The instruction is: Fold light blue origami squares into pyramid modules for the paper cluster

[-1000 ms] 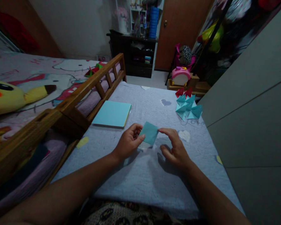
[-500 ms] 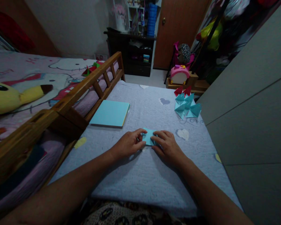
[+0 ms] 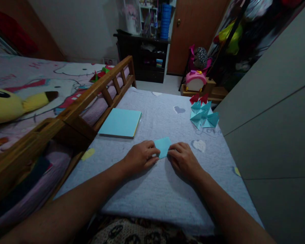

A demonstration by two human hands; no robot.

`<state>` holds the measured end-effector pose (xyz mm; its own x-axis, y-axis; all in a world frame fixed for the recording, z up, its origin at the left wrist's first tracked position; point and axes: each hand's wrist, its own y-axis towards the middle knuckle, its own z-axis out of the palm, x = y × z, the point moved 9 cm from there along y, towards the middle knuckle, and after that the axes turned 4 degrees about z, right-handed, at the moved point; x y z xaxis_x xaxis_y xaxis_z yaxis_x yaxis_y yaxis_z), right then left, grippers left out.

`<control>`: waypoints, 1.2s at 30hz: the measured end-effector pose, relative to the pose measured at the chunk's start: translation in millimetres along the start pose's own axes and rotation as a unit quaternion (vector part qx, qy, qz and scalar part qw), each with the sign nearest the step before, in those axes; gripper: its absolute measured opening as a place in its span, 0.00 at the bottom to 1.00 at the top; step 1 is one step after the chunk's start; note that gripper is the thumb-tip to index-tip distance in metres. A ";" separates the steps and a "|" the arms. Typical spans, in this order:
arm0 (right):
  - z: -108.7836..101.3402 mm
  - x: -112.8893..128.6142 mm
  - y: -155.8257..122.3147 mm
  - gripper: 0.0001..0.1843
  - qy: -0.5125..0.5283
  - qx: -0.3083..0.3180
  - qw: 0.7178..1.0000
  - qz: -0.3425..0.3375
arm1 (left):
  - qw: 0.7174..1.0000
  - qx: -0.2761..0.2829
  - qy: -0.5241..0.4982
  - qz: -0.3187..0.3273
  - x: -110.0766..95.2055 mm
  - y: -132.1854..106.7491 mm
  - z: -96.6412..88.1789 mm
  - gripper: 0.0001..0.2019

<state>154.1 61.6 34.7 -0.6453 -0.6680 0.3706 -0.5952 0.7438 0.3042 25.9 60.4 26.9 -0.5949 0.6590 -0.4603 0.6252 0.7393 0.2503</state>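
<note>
A small teal folded paper (image 3: 163,145) lies flat on the grey-blue bedsheet (image 3: 155,189) in front of me. My left hand (image 3: 140,157) has its fingers curled and pinched on the paper's left edge. From the other side, my right hand (image 3: 183,158) presses its fingertips on the right edge, fingers bent. The lower part of the paper is hidden under both sets of fingers.
A stack of teal square paper (image 3: 120,122) lies to the left near the wooden bed rail (image 3: 91,98). Several folded teal and red paper shapes (image 3: 203,113) sit at the far right. A grey wardrobe (image 3: 277,112) bounds the right side. A yellow plush toy (image 3: 12,101) lies on the neighbouring bed.
One second ago both hands held the paper lifted above the sheet. They then set it down, and now they press its side edges against the bedsheet.
</note>
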 end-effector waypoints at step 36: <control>9.7 0.1 -4.8 0.19 -0.071 0.084 0.993 0.043 | 0.989 0.070 0.127 0.020 -15.8 -3.0 15.4 0.14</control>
<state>152.2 57.7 24.8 -0.7505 -0.6082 0.2584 -0.5992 0.7912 0.1223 41.2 45.6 20.3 -0.6646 0.7144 -0.2191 0.7043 0.6968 0.1355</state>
